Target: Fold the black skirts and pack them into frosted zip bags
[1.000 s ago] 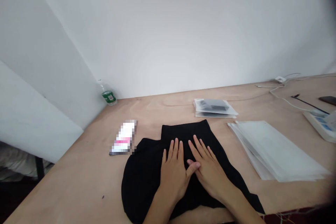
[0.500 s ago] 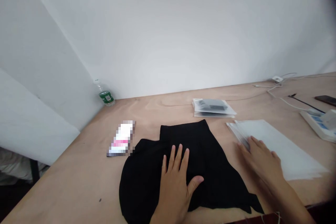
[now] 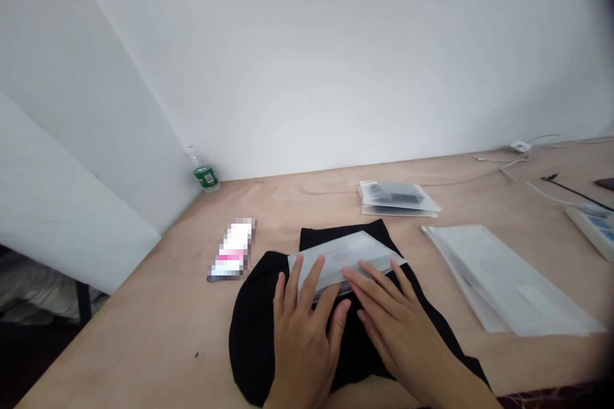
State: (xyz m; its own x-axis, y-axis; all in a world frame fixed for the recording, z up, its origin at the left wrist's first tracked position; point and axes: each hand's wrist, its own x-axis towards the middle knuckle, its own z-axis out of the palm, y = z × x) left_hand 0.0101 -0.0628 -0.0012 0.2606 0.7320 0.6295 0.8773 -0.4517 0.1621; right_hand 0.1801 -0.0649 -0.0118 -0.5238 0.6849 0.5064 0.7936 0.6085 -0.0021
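Resting open on translucent plastic bag [image 3: 346, 254] over black fabric [image 3: 354, 350]: your left hand [image 3: 304, 329], fingers splayed; your right hand [image 3: 398, 316], angled leftward.

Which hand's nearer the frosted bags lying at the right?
Right. The right hand is just left of the frosted bags; the left hand is farther left, beyond the right hand.

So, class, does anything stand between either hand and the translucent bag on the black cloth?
Nothing visible does: the left hand and right hand are both at the translucent bag. The phone lies apart, left of the black cloth.
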